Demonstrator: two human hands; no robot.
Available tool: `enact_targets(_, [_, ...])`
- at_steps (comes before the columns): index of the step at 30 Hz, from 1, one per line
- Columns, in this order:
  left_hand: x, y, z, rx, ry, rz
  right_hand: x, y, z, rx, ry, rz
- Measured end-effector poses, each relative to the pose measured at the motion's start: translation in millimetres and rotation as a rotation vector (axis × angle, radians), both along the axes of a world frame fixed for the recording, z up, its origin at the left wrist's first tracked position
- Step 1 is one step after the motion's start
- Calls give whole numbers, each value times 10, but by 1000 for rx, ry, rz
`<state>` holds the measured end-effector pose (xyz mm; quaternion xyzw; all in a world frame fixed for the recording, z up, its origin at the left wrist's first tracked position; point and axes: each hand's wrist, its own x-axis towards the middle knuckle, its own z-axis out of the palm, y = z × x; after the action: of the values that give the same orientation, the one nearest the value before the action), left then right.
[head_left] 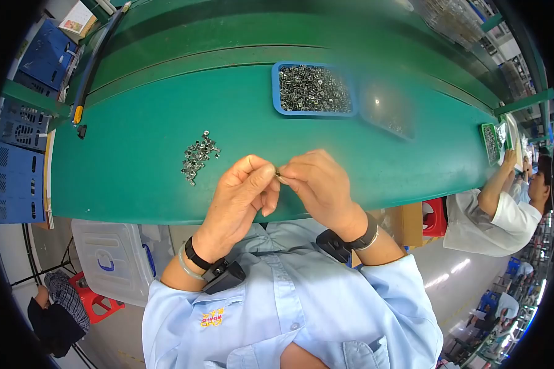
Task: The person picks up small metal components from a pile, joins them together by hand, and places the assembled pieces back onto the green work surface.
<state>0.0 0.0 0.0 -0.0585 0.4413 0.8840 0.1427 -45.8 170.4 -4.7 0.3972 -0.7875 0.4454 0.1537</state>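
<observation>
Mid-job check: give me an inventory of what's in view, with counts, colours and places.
Worktable: one, green, across the middle
Blue tray: one, blue, far centre, full of metal pieces
Loose metal pieces: dozens, silvery, left of centre
Blurred tray-like shape: one, colour unclear, right of blue tray
Small green tray: one, green, table's right end
Crates: at least three, blue, far left
Lidded box: one, clear, lower left
Stools: two, red, lower left and right
Co-workers: several, mixed clothing, right and lower left
Small part: one, dark, between both hands
Left hand: one, bare, pinching it
Right hand: one, bare, pinching it
</observation>
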Motion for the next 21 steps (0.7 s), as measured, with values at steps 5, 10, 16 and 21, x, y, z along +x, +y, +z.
enact_targets(5, [24,20,-15,314,-42,-46,44,-54,-42,-222,-165,31])
enact_targets(10, [32,52,-20,405,-91,-55,60,-100,-51,-332,-216,35])
enact_targets(16, [30,48,-8,365,-96,-50,35,-90,-65,-310,-191,53])
enact_targets(21, [32,41,-7,280,-52,-42,28,-94,-73,-293,-144,52])
